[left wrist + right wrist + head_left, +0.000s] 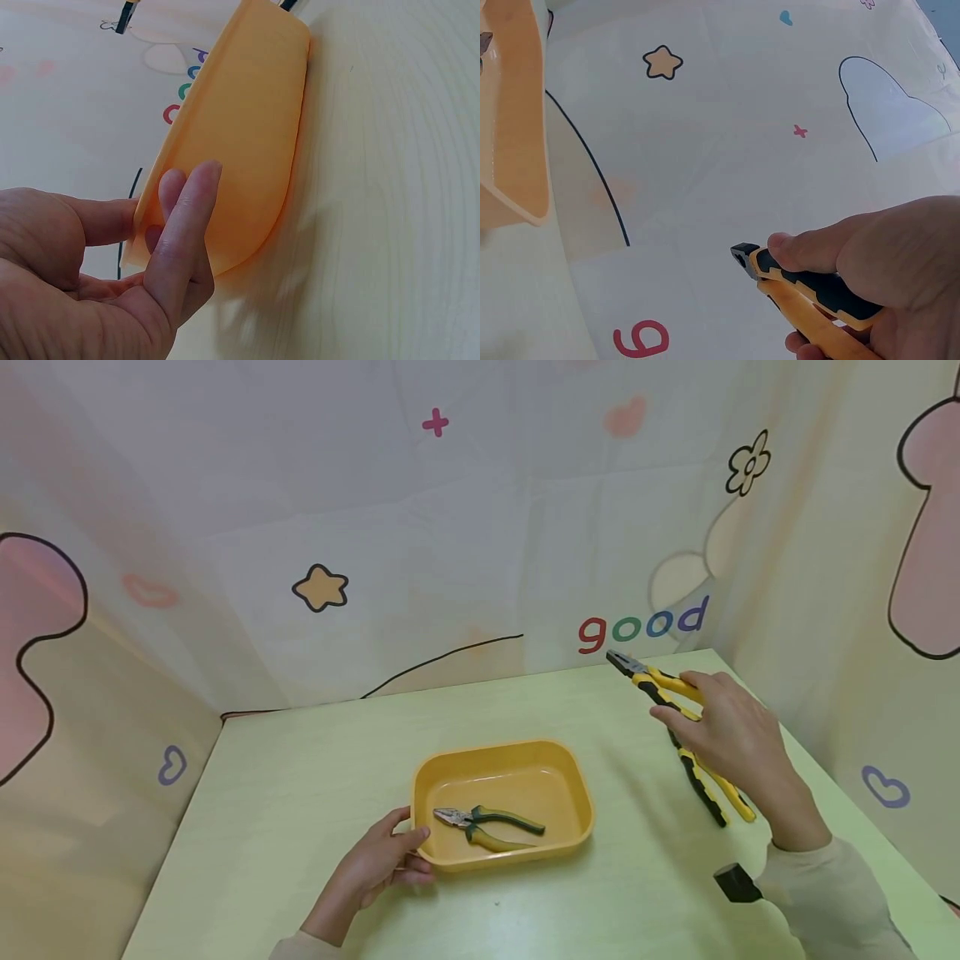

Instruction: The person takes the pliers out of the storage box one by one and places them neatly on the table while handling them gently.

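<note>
Right grip: the bare right hand (735,731), closed firmly round the handles of yellow-and-black pliers with a grey metal head (647,683). The handles are held slightly apart, with the thumb laid along one of them. The long axis is aimed from the grip away from the person and to the left, towards a pale printed fabric backdrop (450,543). The tool appears to be held above the table.

Principal relation: a shallow orange-yellow plastic tray with rounded corners (555,789) is found to the left of the right grip and nearer the person, its long side set roughly left to right. The nose of the held pliers is directed past the tray, not at it; any approach to the tray is judged to call for a shift leftward and back towards the person. The two are seen well apart.

Left grip: the bare left hand (386,856), by which the tray's left end is pinched, thumb over the rim and fingers against the outer wall. Of the two hands, this one is the nearer to the tray.

Tray contents: worn green-and-yellow pliers with a metal nose (477,818). The nose is pointed towards the left grip, the spread handles towards the right.

Below the right grip: black-and-yellow handles (705,789), the upper part covered by the hand; whether a second tool is represented cannot be told with certainty.

Support: a pale green wood-grained table (315,777), beneath both grips.
</note>
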A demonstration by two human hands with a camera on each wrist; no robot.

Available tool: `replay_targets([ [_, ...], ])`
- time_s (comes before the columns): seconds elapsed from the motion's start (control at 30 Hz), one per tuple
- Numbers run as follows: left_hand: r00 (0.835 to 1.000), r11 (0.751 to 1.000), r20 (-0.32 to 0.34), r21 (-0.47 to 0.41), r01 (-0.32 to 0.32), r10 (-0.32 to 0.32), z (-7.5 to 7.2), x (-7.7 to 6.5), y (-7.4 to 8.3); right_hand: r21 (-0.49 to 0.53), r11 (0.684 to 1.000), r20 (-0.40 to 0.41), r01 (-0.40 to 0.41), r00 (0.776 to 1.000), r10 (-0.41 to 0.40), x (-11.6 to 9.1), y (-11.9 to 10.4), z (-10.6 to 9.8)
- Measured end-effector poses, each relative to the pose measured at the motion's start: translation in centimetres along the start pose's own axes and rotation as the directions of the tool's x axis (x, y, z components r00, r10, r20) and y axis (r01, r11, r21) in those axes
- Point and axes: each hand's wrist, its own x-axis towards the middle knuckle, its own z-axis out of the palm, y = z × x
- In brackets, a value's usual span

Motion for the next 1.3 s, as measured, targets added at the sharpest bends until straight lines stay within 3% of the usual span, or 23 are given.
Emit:
replay_targets([
  [1.3,1.000,1.000,0.006,0.001,-0.018,0.018,-0.1,0.0,-0.2,-0.022,0.992,-0.047,-0.124,0.991,0.123,-0.7,1.9,-0.7],
])
